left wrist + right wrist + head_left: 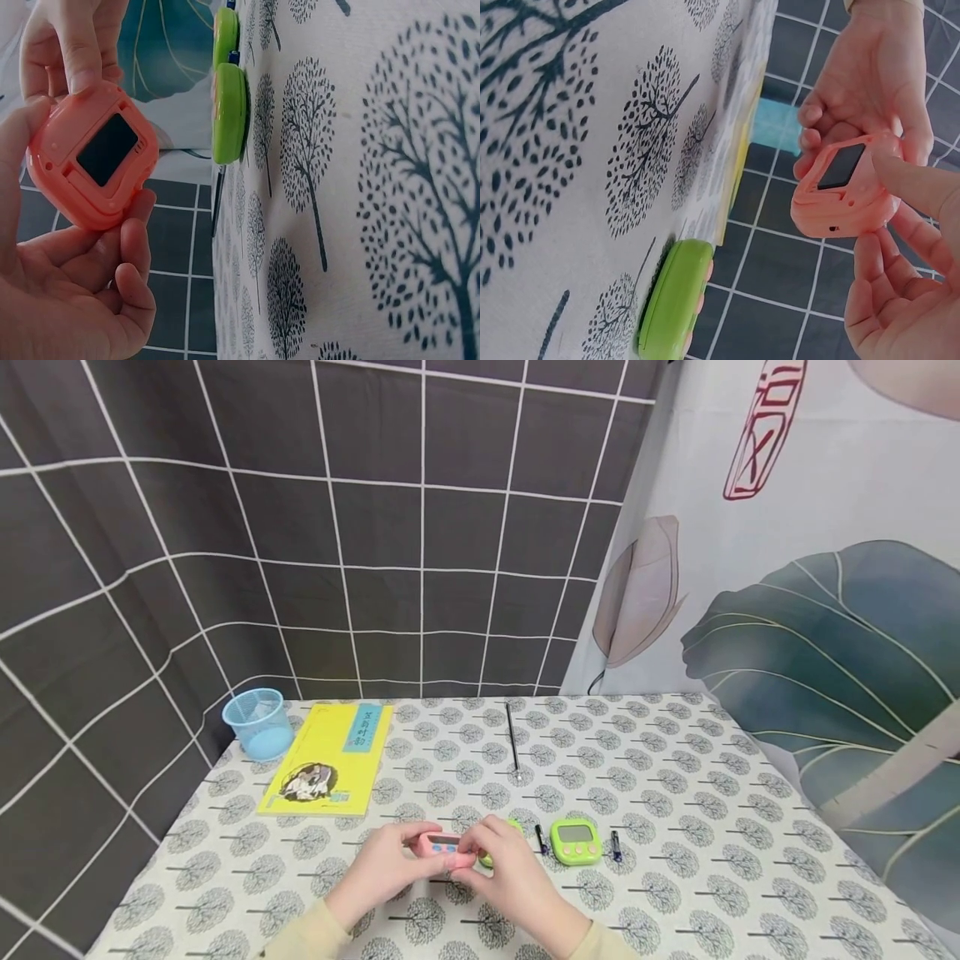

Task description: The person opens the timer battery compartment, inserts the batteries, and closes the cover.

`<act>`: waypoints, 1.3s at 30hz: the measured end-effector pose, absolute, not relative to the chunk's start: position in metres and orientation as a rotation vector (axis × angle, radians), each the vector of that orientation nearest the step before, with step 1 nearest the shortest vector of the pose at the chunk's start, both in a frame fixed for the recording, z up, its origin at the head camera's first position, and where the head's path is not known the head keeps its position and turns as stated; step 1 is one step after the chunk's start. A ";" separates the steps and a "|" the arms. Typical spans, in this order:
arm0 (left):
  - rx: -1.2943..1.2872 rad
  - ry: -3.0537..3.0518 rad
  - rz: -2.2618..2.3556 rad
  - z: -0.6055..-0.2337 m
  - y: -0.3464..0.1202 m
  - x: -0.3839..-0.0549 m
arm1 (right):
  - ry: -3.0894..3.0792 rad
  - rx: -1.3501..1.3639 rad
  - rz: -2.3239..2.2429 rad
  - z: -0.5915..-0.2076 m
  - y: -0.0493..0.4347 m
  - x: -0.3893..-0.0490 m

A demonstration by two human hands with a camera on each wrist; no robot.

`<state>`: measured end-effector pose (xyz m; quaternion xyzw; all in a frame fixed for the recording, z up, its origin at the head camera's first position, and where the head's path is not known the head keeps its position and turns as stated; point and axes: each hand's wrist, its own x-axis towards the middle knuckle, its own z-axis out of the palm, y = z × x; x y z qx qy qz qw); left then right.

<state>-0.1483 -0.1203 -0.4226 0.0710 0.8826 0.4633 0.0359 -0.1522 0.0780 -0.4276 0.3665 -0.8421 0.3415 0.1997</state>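
A pink digital timer (442, 845) is held up just above the table by both hands. My left hand (392, 862) grips one side of it, thumb along the near edge. At its other side my right hand (505, 868) pinches the casing between thumb and fingers. The left wrist view shows the timer's back (94, 154), with a dark rectangle in it. Partly hidden behind the right hand lies a green timer (486, 861). A second green timer (576, 842) lies farther right, screen up.
Small dark cylinders, perhaps batteries, lie beside the green timers: one cylinder (541, 839) between them, another cylinder (617, 846) to the right. Farther back are a thin black rod (513, 739), a yellow book (330, 756) and a blue mesh basket (258, 722). Curtains hang behind the patterned tablecloth (675, 860).
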 end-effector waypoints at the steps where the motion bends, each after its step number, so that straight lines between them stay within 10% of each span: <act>1: 0.225 2.709 1.425 -0.423 -0.121 -0.148 | -2.359 1.024 0.974 -0.428 0.078 -0.152; 39: 0.433 2.719 1.433 -0.436 -0.136 -0.159 | -2.883 0.840 1.645 -0.425 0.082 -0.175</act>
